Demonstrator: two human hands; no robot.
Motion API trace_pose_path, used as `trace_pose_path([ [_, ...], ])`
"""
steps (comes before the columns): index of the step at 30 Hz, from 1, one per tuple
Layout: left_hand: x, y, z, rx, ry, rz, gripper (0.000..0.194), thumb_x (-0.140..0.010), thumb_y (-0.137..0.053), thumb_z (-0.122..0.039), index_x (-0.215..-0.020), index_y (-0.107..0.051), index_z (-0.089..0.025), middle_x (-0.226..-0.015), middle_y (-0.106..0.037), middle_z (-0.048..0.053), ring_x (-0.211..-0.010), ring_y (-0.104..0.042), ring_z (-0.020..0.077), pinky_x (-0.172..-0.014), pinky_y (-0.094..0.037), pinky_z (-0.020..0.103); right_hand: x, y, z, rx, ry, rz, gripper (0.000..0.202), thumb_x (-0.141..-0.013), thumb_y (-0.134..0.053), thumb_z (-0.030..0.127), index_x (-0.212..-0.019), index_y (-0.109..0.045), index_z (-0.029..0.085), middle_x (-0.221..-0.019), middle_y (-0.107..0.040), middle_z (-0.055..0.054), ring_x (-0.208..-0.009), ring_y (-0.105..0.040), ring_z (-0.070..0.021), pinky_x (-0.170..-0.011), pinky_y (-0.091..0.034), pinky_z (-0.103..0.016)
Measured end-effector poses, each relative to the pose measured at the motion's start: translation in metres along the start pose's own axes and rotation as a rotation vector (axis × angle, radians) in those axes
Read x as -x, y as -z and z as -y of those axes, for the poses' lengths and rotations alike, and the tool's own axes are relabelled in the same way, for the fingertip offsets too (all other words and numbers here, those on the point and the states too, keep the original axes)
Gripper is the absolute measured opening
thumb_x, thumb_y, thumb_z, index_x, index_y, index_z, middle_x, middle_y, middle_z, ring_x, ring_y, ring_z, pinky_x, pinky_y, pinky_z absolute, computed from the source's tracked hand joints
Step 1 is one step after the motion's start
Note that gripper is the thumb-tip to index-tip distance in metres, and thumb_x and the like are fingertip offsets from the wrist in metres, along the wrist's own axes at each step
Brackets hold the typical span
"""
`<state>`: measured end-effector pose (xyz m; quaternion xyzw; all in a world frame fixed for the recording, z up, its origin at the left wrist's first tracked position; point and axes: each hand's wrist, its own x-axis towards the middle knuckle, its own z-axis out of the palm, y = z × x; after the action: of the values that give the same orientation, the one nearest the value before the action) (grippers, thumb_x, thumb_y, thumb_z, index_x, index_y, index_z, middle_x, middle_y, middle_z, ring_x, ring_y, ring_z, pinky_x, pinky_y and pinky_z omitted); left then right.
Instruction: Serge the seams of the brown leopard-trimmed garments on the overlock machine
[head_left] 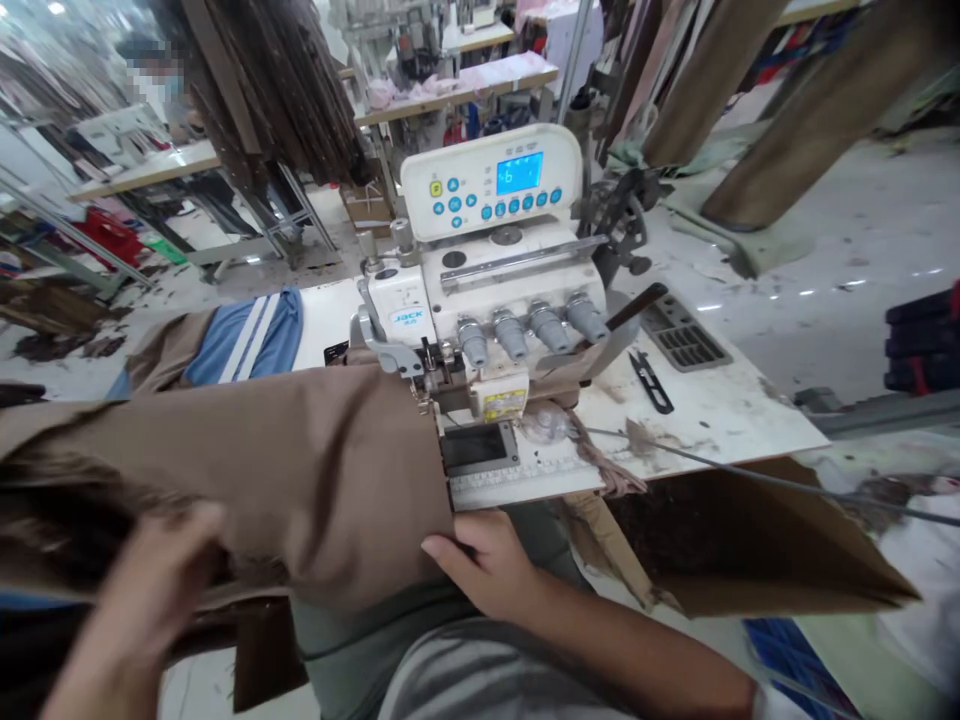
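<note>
A wide piece of brown fabric (352, 470) stretches from the left edge to the needle area of a white overlock sewing machine (480, 265). My right hand (491, 560) pinches the fabric's right edge, thumb on top and fingers under, just in front of the table edge. On the left, my left hand (176, 545) is smeared by motion at the fabric's lower edge, and its fingers cannot be made out. The presser foot (424, 395) meets the cloth's far right corner. Behind it lies a blue cloth with white stripes (247, 340).
Black thread snips (651, 382) and a grey tray (686, 330) are on the table's right side. Below stands an open cardboard box (750, 550) with dark scraps. Brown garments (270, 80) hang behind, and a person (161, 90) is at the far left.
</note>
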<state>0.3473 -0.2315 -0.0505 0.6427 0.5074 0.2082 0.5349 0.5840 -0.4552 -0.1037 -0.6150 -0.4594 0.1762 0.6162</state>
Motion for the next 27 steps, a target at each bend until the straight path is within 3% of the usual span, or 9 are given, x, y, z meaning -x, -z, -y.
trace_pose_path([
  [2, -0.012, -0.005, 0.006, 0.04, 0.121, 0.054, 0.056, -0.071, -0.09, -0.055, -0.107, -0.075, -0.015, -0.101, -0.077, 0.011, -0.099, -0.073, 0.035, -0.085, -0.062, 0.051, -0.002, 0.0, -0.001, 0.054, 0.047, 0.004, 0.057, -0.107, -0.053, 0.045, -0.06, -0.033, 0.02, -0.055, -0.03, 0.007, -0.049, -0.032, -0.0081, -0.051, -0.022, -0.025],
  [6, -0.006, -0.015, 0.013, 0.256, 0.007, -0.19, 0.063, -0.068, -0.078, -0.076, -0.104, -0.077, -0.025, -0.11, -0.079, 0.009, -0.127, -0.064, 0.0374, -0.114, -0.049, 0.055, -0.006, 0.002, -0.001, 0.138, 0.196, 0.08, 0.056, -0.111, -0.045, 0.046, -0.061, -0.041, 0.02, -0.053, -0.043, 0.005, -0.05, -0.041, -0.0097, -0.054, -0.027, -0.026],
  [10, 0.014, -0.034, 0.007, 0.153, 0.086, -0.061, 0.053, -0.059, -0.095, -0.054, -0.095, -0.079, -0.02, -0.104, -0.079, 0.012, -0.129, -0.063, 0.0397, -0.124, -0.038, 0.057, -0.011, 0.005, 0.004, 0.153, 0.203, 0.047, 0.057, -0.112, -0.045, 0.045, -0.061, -0.037, 0.021, -0.052, -0.041, 0.006, -0.049, -0.039, -0.0092, -0.052, -0.025, -0.026],
  [14, 0.02, -0.043, -0.003, 0.342, -0.108, -0.274, 0.061, -0.068, -0.086, -0.065, -0.113, -0.075, -0.025, -0.12, -0.077, 0.009, -0.136, -0.059, 0.0372, -0.124, -0.037, 0.058, -0.015, 0.004, 0.004, 0.109, 0.115, 0.006, 0.057, -0.11, -0.048, 0.046, -0.061, -0.031, 0.021, -0.052, -0.032, 0.007, -0.048, -0.033, -0.0087, -0.05, -0.022, -0.026],
  [17, 0.018, -0.039, -0.004, 0.13, -0.035, -0.232, 0.07, -0.055, -0.096, -0.055, -0.114, -0.075, -0.022, -0.125, -0.075, 0.01, -0.14, -0.055, 0.0388, -0.129, -0.027, 0.056, -0.014, 0.001, 0.0, 0.059, 0.067, -0.009, 0.057, -0.109, -0.05, 0.046, -0.061, -0.029, 0.022, -0.053, -0.027, 0.008, -0.047, -0.03, -0.0085, -0.05, -0.022, -0.025],
  [21, 0.016, -0.032, -0.007, 0.129, 0.043, -0.255, 0.074, -0.06, -0.088, -0.067, -0.115, -0.073, -0.02, -0.124, -0.075, 0.011, -0.133, -0.059, 0.043, -0.123, -0.036, 0.063, -0.011, -0.002, -0.005, 0.063, 0.052, -0.002, 0.056, -0.108, -0.05, 0.047, -0.061, -0.031, 0.022, -0.052, -0.03, 0.007, -0.048, -0.032, -0.0092, -0.051, -0.024, -0.026],
  [23, 0.017, -0.031, -0.013, 0.027, 0.076, -0.283, 0.069, -0.059, -0.092, -0.062, -0.11, -0.074, -0.02, -0.12, -0.076, 0.01, -0.133, -0.059, 0.0431, -0.125, -0.034, 0.063, -0.01, -0.001, -0.006, 0.078, 0.056, -0.003, 0.057, -0.109, -0.048, 0.047, -0.06, -0.032, 0.022, -0.052, -0.033, 0.006, -0.048, -0.034, -0.0096, -0.051, -0.025, -0.026],
  [25, 0.019, -0.032, -0.022, 0.043, 0.084, -0.372, 0.059, -0.061, -0.093, -0.056, -0.104, -0.075, -0.02, -0.113, -0.078, 0.007, -0.132, -0.061, 0.0411, -0.125, -0.035, 0.061, -0.01, 0.0, -0.005, 0.097, 0.071, 0.001, 0.057, -0.109, -0.048, 0.047, -0.06, -0.034, 0.022, -0.051, -0.036, 0.006, -0.048, -0.036, -0.0097, -0.051, -0.025, -0.026],
  [27, 0.021, -0.035, -0.034, 0.193, 0.067, -0.471, 0.052, -0.069, -0.088, -0.058, -0.106, -0.074, -0.024, -0.108, -0.079, 0.002, -0.124, -0.066, 0.0381, -0.116, -0.048, 0.062, -0.01, 0.001, -0.005, 0.119, 0.098, 0.013, 0.058, -0.11, -0.047, 0.047, -0.059, -0.036, 0.021, -0.051, -0.04, 0.005, -0.048, -0.038, -0.0096, -0.051, -0.024, -0.027],
])
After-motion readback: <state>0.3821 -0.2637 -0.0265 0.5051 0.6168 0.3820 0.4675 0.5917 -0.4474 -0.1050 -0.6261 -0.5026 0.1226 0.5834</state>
